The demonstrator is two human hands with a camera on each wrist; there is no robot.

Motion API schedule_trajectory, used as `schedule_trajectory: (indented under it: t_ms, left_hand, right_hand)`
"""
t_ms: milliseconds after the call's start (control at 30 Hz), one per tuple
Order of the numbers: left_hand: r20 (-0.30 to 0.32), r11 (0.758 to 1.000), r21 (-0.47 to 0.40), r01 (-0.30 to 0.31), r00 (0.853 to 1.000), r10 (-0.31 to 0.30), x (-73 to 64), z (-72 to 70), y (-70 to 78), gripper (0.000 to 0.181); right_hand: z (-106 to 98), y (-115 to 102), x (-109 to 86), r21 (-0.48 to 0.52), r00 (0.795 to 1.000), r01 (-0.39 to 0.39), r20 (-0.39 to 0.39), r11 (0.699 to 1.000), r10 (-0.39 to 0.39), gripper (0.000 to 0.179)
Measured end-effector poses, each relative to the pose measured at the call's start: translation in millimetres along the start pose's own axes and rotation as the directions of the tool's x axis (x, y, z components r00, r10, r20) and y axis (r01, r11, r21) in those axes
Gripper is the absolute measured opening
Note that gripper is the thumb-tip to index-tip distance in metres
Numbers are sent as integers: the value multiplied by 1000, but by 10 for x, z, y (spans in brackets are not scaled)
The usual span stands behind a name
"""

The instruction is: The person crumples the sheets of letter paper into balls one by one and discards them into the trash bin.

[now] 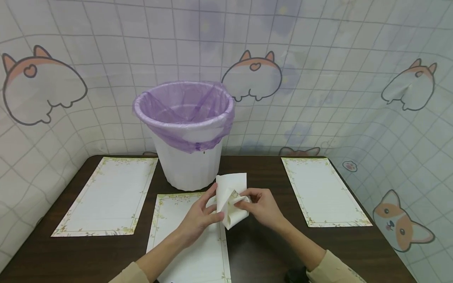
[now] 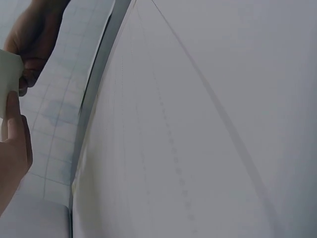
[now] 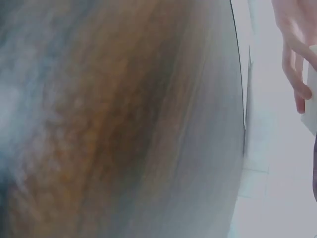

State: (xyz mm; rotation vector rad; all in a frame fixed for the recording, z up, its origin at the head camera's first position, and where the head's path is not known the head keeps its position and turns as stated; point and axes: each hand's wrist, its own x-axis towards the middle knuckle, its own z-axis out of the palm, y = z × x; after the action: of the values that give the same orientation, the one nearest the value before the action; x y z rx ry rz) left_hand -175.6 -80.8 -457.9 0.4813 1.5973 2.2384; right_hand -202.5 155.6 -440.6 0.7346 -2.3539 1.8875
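With fingers of the right hand (image 1: pixel 263 206) bent, pinching a creased, partly folded white paper sheet (image 1: pixel 231 182); with those of the left hand (image 1: pixel 201 215) curled at its opposite edge, steadying it. Seems midway through crumpling; probably calls next for tucking the loose top inward and squeezing tighter. Lying flat below the left fingers: a white floral-bordered paper (image 1: pixel 201 247). Standing just beyond them: a tapered white plastic bin (image 1: pixel 187 167) with translucent purple liner (image 1: pixel 185 104).

This is a screened-off work corner, home or studio I cannot tell: cartoon-printed grid cloth (image 1: pixel 325 78) hangs beyond the fingers (image 1: pixel 253 192), a dark tabletop (image 1: pixel 258 255) beneath.
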Motion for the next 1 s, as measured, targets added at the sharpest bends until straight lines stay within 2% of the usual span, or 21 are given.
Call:
schedule_trajectory:
  t_ms: [200, 333, 533, 700, 867, 1000]
  left_hand:
    - [38, 1000, 3, 23, 999, -23, -5, -29, 12, 121]
    - [37, 999, 30, 14, 999, -15, 12, -21, 40, 118]
    - [19, 998, -9, -59, 998, 59, 42, -7, 61, 113]
    - [-21, 999, -17, -44, 999, 43, 48, 17, 60, 108]
    - [-65, 999, 25, -36, 997, 37, 62, 23, 72, 106]
    - [-74, 998, 50, -35, 997, 38, 67, 22, 99, 102]
  right_hand:
    - [22, -15, 8, -14, 998, -51, -37, 999, 50, 10]
    - [33, -49, 26, -21, 996, -69, -53, 997, 68, 11]
    - [42, -56, 43, -14, 994, -77, -76, 997, 76, 11]
    - [54, -40, 32, 4, 995, -70, -66, 998, 70, 10]
    - [63, -22, 36, -14, 997, -33, -69, 999, 32, 8]
    - [63, -37, 33, -31, 996, -42, -76, 999, 39, 8]
